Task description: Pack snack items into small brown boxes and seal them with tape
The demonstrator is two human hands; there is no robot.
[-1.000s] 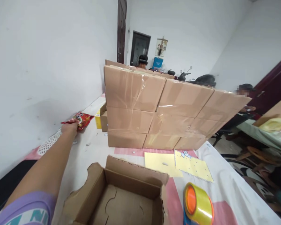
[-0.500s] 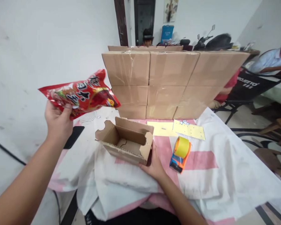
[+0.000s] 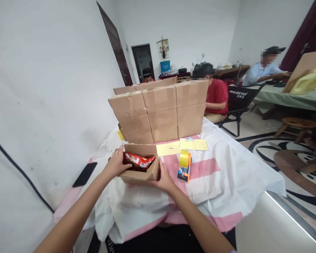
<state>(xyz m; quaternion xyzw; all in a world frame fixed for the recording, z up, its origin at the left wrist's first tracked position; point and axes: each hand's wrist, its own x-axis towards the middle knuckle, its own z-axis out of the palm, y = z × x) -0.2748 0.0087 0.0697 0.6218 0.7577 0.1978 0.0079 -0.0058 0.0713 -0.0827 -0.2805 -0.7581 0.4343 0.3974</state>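
Observation:
A small open cardboard box (image 3: 139, 180) stands on the cloth in front of me with its top flaps up. Inside it lies a shiny red food packet (image 3: 140, 161) with white and black lettering, its left end partly hidden. My left hand (image 3: 117, 163) is closed over the box's left end, its thumb reaching inside against the packet. At the opposite end, my right hand (image 3: 164, 177) grips the box wall from outside, fingers partly hidden. Just right of that hand lies a tape dispenser (image 3: 184, 167) with a yellow roll, orange and blue body.
Stacked cardboard boxes (image 3: 162, 112) form a wall across the table's far side. Yellow cards (image 3: 193, 144) lie before them. A black phone-like slab (image 3: 84, 174) rests at left on the white-and-pink cloth (image 3: 202, 189). A person in red (image 3: 218, 95) sits beyond, another person (image 3: 263, 72) farther right.
My left hand has brought the red packet down from the upper left into the box. My right hand still holds the box. The view has turned to the right.

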